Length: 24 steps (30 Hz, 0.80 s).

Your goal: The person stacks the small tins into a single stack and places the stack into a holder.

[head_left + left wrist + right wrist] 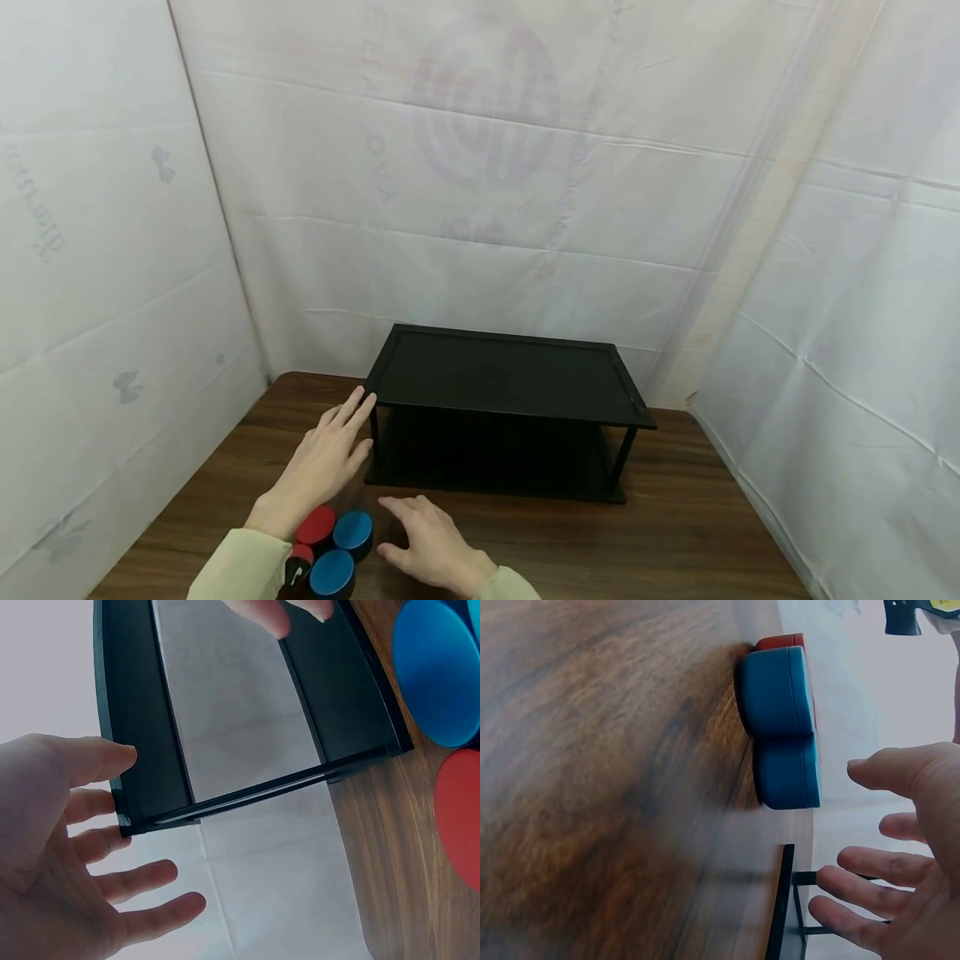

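A black two-tier shelf [510, 375] stands at the back of the wooden table. My left hand [322, 458] reaches to the left front corner of its top tier, fingers extended, fingertips right at the edge. In the left wrist view, the thumb and fingers [135, 881] are spread beside that shelf corner. My right hand [435, 546] hovers in front of the shelf with its fingers loosely bent and nothing in them. Just left of it are two round blue containers [352, 531], with red round containers [317, 525] behind them, partly hidden by my left wrist.
The wooden table [675, 533] extends right of the shelf and in front of it. White sheeting [480, 167] hangs behind the table and along both sides. Slim black posts [622, 454] hold the shelf's upper tier above its base.
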{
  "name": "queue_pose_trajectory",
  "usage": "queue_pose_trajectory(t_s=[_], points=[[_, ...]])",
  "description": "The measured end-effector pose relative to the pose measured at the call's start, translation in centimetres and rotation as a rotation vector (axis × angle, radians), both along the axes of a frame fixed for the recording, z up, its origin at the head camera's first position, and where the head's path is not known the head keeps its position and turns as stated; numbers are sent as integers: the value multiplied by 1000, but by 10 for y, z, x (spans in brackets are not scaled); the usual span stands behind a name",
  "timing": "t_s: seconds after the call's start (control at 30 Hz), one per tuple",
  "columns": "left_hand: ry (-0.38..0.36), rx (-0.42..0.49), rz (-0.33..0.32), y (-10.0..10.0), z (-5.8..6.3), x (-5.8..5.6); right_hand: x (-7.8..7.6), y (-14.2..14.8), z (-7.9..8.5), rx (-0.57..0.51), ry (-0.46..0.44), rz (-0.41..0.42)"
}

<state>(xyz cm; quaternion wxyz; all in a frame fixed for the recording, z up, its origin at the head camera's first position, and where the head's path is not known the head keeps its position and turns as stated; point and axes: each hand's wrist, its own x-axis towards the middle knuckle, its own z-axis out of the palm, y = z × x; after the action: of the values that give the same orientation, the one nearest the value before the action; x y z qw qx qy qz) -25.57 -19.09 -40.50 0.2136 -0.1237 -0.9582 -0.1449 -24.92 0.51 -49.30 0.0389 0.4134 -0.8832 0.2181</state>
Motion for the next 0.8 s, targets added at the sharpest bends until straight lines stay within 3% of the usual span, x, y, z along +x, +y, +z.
queue_pose_trajectory(t_s=[0.8], points=[[-28,9,-6,0,2,-3,-8,-25,-15,35,-119,-27]])
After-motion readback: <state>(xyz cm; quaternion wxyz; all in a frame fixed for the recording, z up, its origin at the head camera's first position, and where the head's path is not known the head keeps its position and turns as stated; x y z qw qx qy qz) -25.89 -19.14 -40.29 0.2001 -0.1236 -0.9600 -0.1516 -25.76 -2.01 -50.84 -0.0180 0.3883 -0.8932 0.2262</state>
